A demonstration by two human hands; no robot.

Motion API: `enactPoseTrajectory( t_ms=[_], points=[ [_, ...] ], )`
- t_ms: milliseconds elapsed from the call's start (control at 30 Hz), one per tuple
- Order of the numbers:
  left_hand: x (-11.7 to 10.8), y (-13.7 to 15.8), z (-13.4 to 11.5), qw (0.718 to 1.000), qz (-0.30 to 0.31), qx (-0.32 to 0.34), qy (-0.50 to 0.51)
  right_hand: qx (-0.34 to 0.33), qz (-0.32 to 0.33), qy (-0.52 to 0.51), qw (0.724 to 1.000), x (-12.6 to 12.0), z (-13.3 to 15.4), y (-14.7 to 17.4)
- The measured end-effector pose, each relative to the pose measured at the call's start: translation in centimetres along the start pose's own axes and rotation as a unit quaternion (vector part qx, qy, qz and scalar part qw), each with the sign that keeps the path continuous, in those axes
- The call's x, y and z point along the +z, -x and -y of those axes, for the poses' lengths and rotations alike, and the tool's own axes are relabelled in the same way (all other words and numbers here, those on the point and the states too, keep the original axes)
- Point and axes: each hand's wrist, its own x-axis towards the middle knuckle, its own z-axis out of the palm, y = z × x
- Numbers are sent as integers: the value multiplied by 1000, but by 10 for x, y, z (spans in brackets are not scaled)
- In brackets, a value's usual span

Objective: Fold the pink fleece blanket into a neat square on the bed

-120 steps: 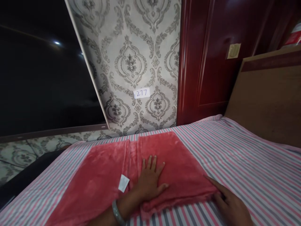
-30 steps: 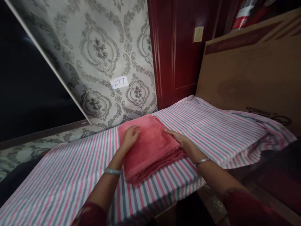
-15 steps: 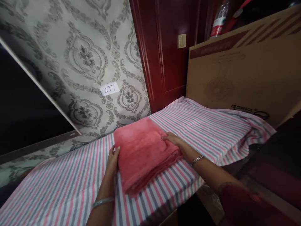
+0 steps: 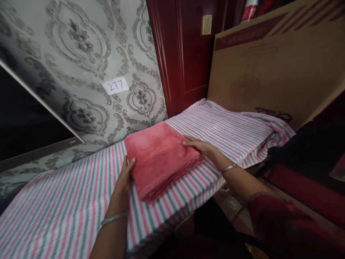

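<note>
A folded coral-pink plush towel (image 4: 161, 158) lies in layers on a table covered by a striped cloth (image 4: 88, 198). My left hand (image 4: 126, 173) holds its left edge, thumb on top and the other fingers mostly hidden down the side. On the opposite edge, my right hand (image 4: 198, 146) grips the towel near the far right corner, thumb over the top and part of the fingers out of sight. Loose layered edges of the towel show along the side facing me.
A large cardboard box (image 4: 283, 68) stands behind the right end of the table. A dark screen (image 4: 29, 118) is on the left, by the patterned wall. A paper marked 277 (image 4: 116, 85) is stuck there, beside a dark red door panel (image 4: 185, 54).
The whole view has shifted, so the wall, box and towel appear higher and a little further left. Both hands stay at the same two edges of the towel.
</note>
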Motion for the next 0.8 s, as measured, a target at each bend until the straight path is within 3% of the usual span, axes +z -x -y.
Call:
enactPoseTrajectory(
  t_ms=[200, 467, 667, 800],
  points=[
    [-5, -11, 11, 1000, -14, 7, 19, -27, -107, 110, 988, -7, -1, -3],
    [-8, -13, 15, 1000, -20, 11, 19, 46, -174, 278, 944, -22, -20, 1],
    [5, 5, 8, 999, 33, 23, 8, 69, -154, 280, 945, -25, -18, 7],
    [16, 13, 7, 1000, 3, 29, 7, 55, -118, 211, 969, -20, -10, 10]
  ],
)
